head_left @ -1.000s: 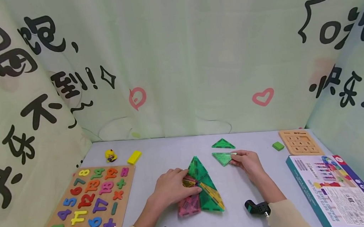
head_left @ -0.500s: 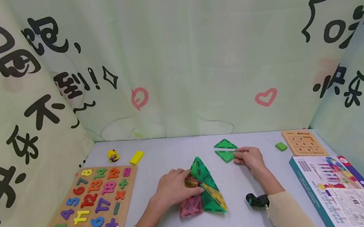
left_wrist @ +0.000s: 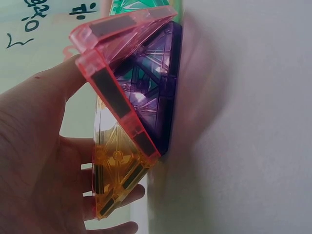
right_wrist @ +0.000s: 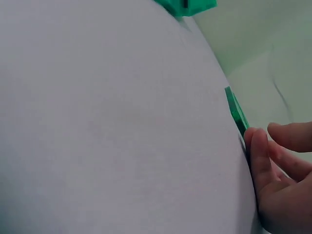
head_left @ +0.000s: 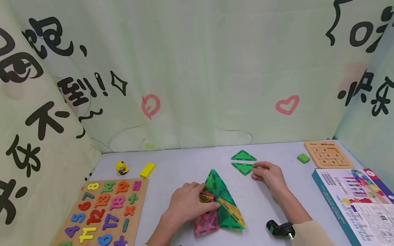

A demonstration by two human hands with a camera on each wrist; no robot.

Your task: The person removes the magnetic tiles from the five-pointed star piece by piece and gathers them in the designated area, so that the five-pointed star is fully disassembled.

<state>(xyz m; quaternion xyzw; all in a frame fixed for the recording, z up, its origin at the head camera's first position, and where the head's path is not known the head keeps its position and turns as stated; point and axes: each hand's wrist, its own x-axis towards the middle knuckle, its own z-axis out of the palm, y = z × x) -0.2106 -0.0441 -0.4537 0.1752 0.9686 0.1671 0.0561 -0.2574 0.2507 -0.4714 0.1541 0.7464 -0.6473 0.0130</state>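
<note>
A standing shape of translucent magnetic tiles [head_left: 227, 213], green, yellow and pink, is in the middle of the table. My left hand [head_left: 189, 204] holds it from the left, thumb on the near side and fingers behind. Up close in the left wrist view, pink tiles [left_wrist: 113, 97] meet at an angle beside a purple triangle [left_wrist: 156, 87] and an orange triangle [left_wrist: 117, 156]. Farther right, my right hand [head_left: 270, 176] touches the corner of a flat green triangle tile [head_left: 243, 168]. Its raised finger is off the tile. Another green triangle tile [head_left: 243, 156] lies just behind, a narrow gap between them.
A wooden number board [head_left: 97, 208] fills the left side. Behind it are a yellow block [head_left: 147, 170] and a small yellow figure [head_left: 121, 168]. On the right lie a printed box [head_left: 363, 202], a wooden number tray [head_left: 328, 155] and a green block [head_left: 303, 158]. Printed curtains surround the table.
The green triangle tile in my right hand came down flat close to the other green tile, and the pinch on it loosened. My left hand stayed on the tile shape.
</note>
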